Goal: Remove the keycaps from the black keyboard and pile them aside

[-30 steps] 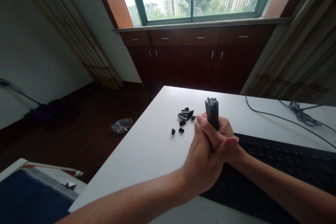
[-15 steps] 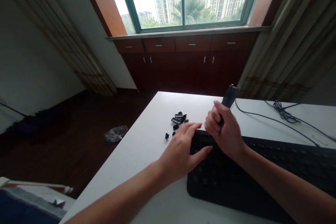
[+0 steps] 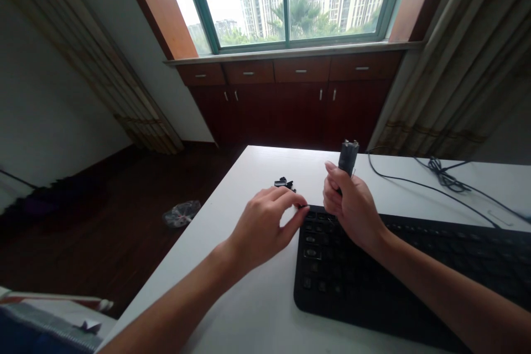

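Observation:
My left hand point(image 3: 261, 221) pinches a small black keycap point(image 3: 304, 206) between thumb and forefinger at the keyboard's upper left corner. My right hand point(image 3: 350, 204) is wrapped round a black keycap puller point(image 3: 348, 157), held upright with its metal-pronged end up; its lower end is mostly hidden by the fingers. Below both hands lies a black keyboard point(image 3: 357, 293), where several spots at the left end are without caps and show bare switches. Behind my left hand, a little pile of loose black keycaps point(image 3: 284, 182) is partly covered by the fingers.
The white table point(image 3: 215, 282) ends at a left edge beside the dark floor. A black cable point(image 3: 423, 183) runs across its right side to a coil point(image 3: 446, 174). On the floor lies a clear plastic bag point(image 3: 181, 214). Cabinets point(image 3: 290, 110) stand under the window.
My left hand has drawn back left from the keyboard's keys and closed on a keycap, now covering more of the pile. My right hand has tilted the puller more upright.

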Available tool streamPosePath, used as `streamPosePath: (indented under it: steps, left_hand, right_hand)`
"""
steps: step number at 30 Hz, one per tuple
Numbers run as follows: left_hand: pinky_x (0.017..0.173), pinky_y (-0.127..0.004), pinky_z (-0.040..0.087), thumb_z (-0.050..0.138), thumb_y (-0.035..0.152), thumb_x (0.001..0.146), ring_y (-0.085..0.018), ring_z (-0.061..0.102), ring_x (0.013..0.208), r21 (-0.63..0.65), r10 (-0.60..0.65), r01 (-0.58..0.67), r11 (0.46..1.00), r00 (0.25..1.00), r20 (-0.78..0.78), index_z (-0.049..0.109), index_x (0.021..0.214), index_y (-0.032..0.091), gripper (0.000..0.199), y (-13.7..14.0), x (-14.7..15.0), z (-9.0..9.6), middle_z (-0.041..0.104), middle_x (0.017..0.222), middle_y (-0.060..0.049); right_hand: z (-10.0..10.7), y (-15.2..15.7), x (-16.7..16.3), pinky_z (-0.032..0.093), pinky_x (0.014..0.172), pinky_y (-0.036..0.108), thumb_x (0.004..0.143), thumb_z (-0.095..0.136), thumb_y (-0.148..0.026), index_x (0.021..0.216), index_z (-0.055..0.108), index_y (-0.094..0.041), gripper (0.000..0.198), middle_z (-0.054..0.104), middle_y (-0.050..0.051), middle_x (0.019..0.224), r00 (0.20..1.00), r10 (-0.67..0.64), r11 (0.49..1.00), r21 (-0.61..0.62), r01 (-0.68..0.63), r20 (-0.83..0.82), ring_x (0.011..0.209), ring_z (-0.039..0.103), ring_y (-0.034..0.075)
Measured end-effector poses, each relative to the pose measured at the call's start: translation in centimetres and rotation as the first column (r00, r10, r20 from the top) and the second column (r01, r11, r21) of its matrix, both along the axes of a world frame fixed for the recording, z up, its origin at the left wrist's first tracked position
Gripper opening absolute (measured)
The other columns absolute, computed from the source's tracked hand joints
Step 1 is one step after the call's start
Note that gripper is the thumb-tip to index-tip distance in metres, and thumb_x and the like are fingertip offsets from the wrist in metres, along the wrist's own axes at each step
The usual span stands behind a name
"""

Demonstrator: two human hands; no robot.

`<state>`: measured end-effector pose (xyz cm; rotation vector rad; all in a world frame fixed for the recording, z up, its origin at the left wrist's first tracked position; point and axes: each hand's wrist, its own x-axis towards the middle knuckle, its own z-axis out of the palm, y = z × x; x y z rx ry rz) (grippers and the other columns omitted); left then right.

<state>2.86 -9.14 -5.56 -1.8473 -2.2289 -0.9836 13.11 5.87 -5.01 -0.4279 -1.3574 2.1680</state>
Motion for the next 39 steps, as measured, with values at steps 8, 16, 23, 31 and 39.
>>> streamPosePath:
  steps: [8, 16, 23, 31, 39]
  left_hand:
    - [0.088, -0.049, 0.051, 0.057, 0.027, 0.100, -0.025, 0.066, 0.093, -0.143, 0.073, -0.087, 0.986, 0.992, -0.102, 0.070, 0.100, 0.021, 0.014, 0.2, -0.8, -1.0, 0.072, 0.103, -0.004]
    - [0.116, -0.049, 0.045, 0.055, 0.022, 0.098, -0.027, 0.053, 0.134, 0.042, -0.096, 0.088, 0.995, 0.949, 0.299, 0.039, 0.147, 0.019, 0.051, 0.4, 3.3, -1.2, 0.054, 0.144, -0.014]
    - [0.125, -0.062, 0.031, 0.064, 0.023, 0.087, -0.039, 0.031, 0.152, 0.008, -0.081, 0.088, 0.996, 0.875, 0.477, 0.003, 0.162, 0.017, 0.097, 0.6, 5.3, -2.2, 0.031, 0.164, -0.021]
    - [0.124, -0.067, 0.027, 0.046, 0.017, 0.094, -0.039, 0.026, 0.154, 0.066, -0.128, 0.112, 0.992, 0.921, 0.369, 0.007, 0.160, 0.018, 0.077, 1.8, 6.8, -2.3, 0.038, 0.160, -0.020]
    - [0.122, -0.060, 0.035, 0.055, 0.014, 0.087, -0.036, 0.036, 0.149, 0.013, -0.125, 0.127, 0.992, 0.944, 0.306, 0.013, 0.157, 0.014, 0.082, 1.3, 5.9, -2.4, 0.038, 0.158, -0.023]
  right_hand:
    - [-0.4, 0.4, 0.0, 0.020, 0.038, 0.022, 0.089, 0.071, -0.051, 0.058, 0.038, -0.022, 0.053, 0.031, -0.009, 0.048, 0.995, 0.001, 1.000, 0.013, -0.002, 0.099, 0.040, 0.023, 0.005]
    - [-0.6, -0.9, 0.2, 0.024, 0.039, 0.022, 0.089, 0.069, -0.057, 0.060, 0.040, -0.022, 0.054, 0.034, -0.008, 0.048, 0.985, -0.099, 0.988, 0.131, 0.080, 0.140, 0.041, 0.029, 0.006]
    - [-1.4, -0.6, -0.1, 0.019, 0.040, 0.023, 0.092, 0.066, -0.055, 0.054, 0.038, -0.021, 0.058, 0.028, -0.009, 0.048, 0.989, 0.134, 0.991, 0.008, -0.135, 0.054, 0.041, 0.023, 0.005]
    - [-1.7, -1.8, 1.4, 0.026, 0.043, 0.027, 0.097, 0.062, -0.050, 0.057, 0.041, -0.022, 0.053, 0.036, -0.006, 0.050, 0.995, 0.029, 0.963, 0.269, -0.002, -0.097, 0.045, 0.030, 0.009]
    - [-1.0, -1.8, 0.6, 0.026, 0.044, 0.027, 0.098, 0.062, -0.047, 0.055, 0.041, -0.022, 0.055, 0.036, -0.006, 0.047, 0.988, -0.021, 0.984, 0.172, 0.047, -0.153, 0.043, 0.030, 0.009]
